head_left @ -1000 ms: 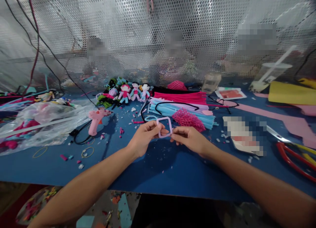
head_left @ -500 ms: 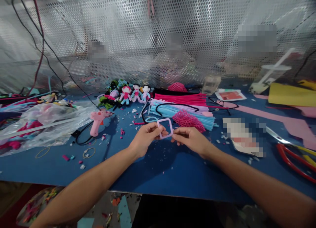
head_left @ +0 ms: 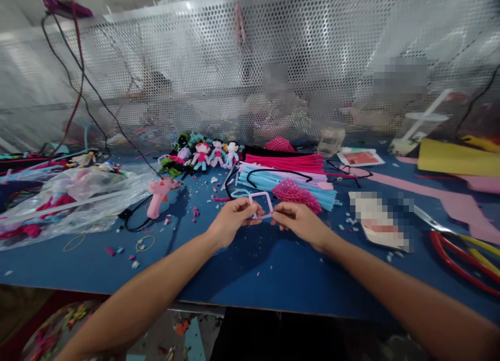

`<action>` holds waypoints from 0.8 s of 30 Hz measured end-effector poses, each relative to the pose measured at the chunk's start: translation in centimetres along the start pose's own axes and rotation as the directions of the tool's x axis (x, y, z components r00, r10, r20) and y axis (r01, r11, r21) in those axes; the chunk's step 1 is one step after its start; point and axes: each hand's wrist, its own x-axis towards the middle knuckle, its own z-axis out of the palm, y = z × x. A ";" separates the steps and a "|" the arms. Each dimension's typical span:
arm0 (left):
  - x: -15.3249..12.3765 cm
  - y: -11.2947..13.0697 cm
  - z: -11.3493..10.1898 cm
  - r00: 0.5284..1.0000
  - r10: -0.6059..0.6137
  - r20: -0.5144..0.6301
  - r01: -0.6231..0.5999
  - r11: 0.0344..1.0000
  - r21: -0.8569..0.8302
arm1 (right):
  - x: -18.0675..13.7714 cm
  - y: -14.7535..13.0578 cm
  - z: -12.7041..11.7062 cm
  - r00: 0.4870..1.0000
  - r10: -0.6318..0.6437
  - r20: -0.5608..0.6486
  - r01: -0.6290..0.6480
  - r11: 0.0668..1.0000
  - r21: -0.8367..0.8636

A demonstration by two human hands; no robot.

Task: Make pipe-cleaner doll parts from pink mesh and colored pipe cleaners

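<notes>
A lilac pipe cleaner (head_left: 269, 202) bent into a square frame is held up above the blue table. My left hand (head_left: 230, 221) pinches its left side between thumb and fingers. At the lower right corner, the fingertips of my right hand (head_left: 300, 221) are closed on it. Just behind my hands lie bundles of pipe cleaners, pink ones (head_left: 285, 163) and light blue ones (head_left: 269, 185). A pink foam net (head_left: 299, 195) rests on the bundles, and a black bent pipe cleaner (head_left: 279, 172) lies across them.
Left of my hands stands a pink glue gun (head_left: 157, 197) with its cord. Small pipe cleaner dolls (head_left: 202, 156) sit farther back. A plastic bag (head_left: 97, 191) is at the left. Large scissors (head_left: 455, 246) and a drink cup (head_left: 417, 129) are at the right. A perforated metal screen (head_left: 187, 64) closes the back.
The camera view has tilted up slightly and shifted a little. Both hands keep their hold on the lilac pipe cleaner, whose square looks slightly more slanted now.
</notes>
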 end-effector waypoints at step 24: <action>0.0 0.0 0.1 0.993 0.061 -0.105 -0.039 0.980 0.197 | 0.4 0.7 -1.0 0.969 -0.023 -0.246 0.074 0.978 0.197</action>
